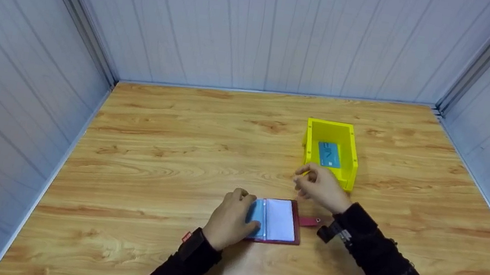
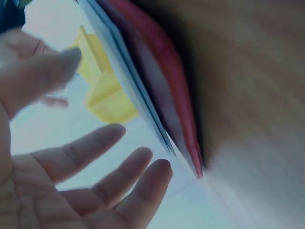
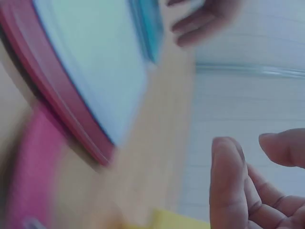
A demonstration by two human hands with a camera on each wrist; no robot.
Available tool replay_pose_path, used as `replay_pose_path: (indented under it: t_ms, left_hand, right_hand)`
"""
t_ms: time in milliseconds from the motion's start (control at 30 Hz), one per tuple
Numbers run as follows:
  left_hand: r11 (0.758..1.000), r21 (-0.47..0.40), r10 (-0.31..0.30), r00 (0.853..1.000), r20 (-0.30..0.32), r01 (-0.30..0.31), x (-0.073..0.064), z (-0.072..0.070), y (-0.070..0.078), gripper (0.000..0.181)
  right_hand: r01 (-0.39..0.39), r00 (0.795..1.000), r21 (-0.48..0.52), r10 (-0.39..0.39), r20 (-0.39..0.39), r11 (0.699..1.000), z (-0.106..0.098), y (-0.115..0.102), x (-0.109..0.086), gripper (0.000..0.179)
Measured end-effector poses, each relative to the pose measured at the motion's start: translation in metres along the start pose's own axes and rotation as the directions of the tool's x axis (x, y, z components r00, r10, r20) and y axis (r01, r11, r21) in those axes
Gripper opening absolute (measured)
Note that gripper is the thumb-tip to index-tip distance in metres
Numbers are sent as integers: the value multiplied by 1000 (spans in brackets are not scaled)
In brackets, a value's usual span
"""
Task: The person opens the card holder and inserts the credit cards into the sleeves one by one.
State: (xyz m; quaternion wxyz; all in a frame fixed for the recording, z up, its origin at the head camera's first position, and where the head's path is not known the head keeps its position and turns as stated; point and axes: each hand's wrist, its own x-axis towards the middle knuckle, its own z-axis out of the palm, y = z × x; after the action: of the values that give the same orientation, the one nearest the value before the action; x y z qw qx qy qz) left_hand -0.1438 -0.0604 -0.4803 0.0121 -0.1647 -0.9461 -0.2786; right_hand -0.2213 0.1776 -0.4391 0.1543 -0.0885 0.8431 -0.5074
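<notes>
A red card holder (image 1: 297,232) lies unfolded on the table, with a white page (image 1: 280,220) on its right side and a blue card (image 1: 257,214) on its left side. My left hand (image 1: 228,218) is over the left edge of the holder, partly covering it. In the left wrist view its fingers are spread and loosely bent beside the sleeves, pinching nothing. My right hand (image 1: 323,188) hovers up and right of the holder, in front of a yellow bin (image 1: 351,170). Its fingers are loosely curled, thumb and forefinger apart, with nothing between them.
Inside the bin lies another blue card (image 1: 329,154) with white lettering. A pink strap (image 1: 308,221) with a snap sticks out from the holder's right edge. Pale panel walls (image 1: 259,30) enclose the wooden table (image 1: 168,141) at the back and both sides.
</notes>
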Motion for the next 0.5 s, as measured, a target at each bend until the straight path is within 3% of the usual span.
replay_pose_path:
  t_ms: [200,367,500]
  left_hand:
    - [994,108,22,999,38,-26,-3,2,4,60]
    - [992,122,10,997,71,-18,-4,4,4,64]
    - [992,126,21,997,71,-30,-5,5,3,65]
  right_hand:
    - [84,977,-180,-117,-179,980,-26,-14,9,31]
    - [29,938,-337,-142,-317,941,-41,-9,30,30]
    - [-53,930,-392,-98,-354,918,-47,-1,47,33]
